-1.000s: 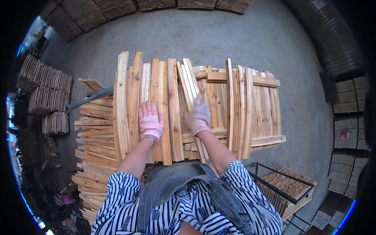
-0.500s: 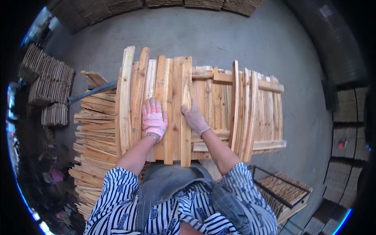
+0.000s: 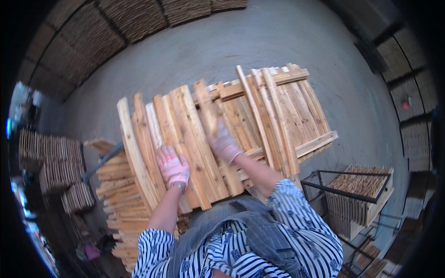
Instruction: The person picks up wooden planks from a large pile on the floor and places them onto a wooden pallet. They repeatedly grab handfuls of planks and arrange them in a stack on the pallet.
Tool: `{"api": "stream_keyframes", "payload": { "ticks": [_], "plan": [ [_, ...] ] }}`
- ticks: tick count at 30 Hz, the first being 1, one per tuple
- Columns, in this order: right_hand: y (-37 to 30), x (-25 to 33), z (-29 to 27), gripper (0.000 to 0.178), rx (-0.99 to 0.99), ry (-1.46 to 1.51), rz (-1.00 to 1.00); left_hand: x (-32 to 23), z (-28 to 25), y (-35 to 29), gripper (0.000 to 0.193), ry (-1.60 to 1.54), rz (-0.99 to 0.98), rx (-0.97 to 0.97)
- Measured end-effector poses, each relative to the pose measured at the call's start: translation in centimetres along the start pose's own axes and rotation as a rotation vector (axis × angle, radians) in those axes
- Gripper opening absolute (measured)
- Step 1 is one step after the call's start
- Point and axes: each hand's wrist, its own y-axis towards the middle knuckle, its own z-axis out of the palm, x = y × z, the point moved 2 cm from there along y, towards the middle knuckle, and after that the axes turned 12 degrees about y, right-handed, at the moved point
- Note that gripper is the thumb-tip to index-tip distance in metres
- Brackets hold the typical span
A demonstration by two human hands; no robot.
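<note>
Several narrow wooden slats lie side by side in front of me, on top of slatted wooden panels. My left hand, in a pink-and-white glove, lies flat across the slats with its fingers stretched out. My right hand, gloved too, is on a single wooden slat at the right end of the row, smeared by motion along with it. A narrow gap parts this slat from its neighbours. Right of that hand, a panel's crosspiece and boards show, with a few loose slats lying across.
A pile of thin wood pieces is at the left, beside a blue-grey strap. At lower right stands a black metal frame by stacked wood. Bundled stacks line the far side of the grey floor.
The view has turned and shifted. My right hand has moved the end slat away from the row, opening a gap. My left hand stays flat on the slats.
</note>
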Motion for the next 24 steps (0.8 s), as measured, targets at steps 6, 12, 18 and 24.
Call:
{"api": "stream_keyframes", "payload": {
  "ticks": [6, 12, 18, 24],
  "plan": [
    [-0.6, 3.3, -0.6, 0.074, 0.105, -0.098, 0.146, 0.0, 1.0, -0.1, 0.067, 0.035, 0.002, -0.035],
    [-3.2, 0.5, -13.0, 0.065, -0.537, -0.734, -0.242, 0.3, 1.4, 0.1, 0.067, 0.081, 0.018, -0.066],
    [-0.3, -1.5, -16.2, 0.057, -0.267, -0.478, 0.007, 0.3, 0.5, 0.4, 0.067, 0.017, -0.021, 0.014],
    [-2.2, -4.5, -26.1, 0.066, -0.199, -0.019, -0.009, 0.7, 1.1, -0.2, 0.066, 0.027, -0.037, -0.017]
  ]
}}
